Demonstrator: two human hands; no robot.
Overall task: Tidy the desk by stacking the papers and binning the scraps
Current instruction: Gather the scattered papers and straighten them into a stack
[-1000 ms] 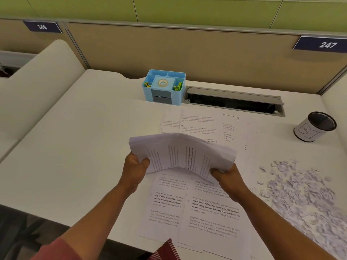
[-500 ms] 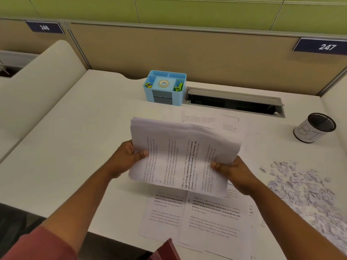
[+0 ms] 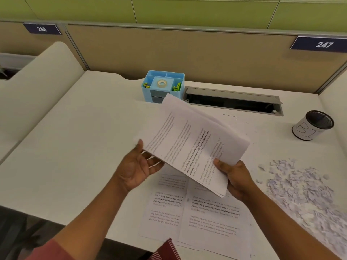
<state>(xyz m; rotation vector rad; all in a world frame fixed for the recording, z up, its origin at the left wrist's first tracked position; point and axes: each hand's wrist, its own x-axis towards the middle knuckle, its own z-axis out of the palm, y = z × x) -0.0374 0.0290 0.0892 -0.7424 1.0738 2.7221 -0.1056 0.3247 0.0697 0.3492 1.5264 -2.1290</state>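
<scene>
Sheaf of printed papers held above the white desk, tilted, long edge running from near the blue desk organiser down toward the right hand. Right hand grips the sheaf's near corner, thumb on top. Left hand is relaxed, palm up, fingers under the left edge. More printed sheets lie flat below. Paper scraps heaped at right; mesh cup beyond them.
</scene>
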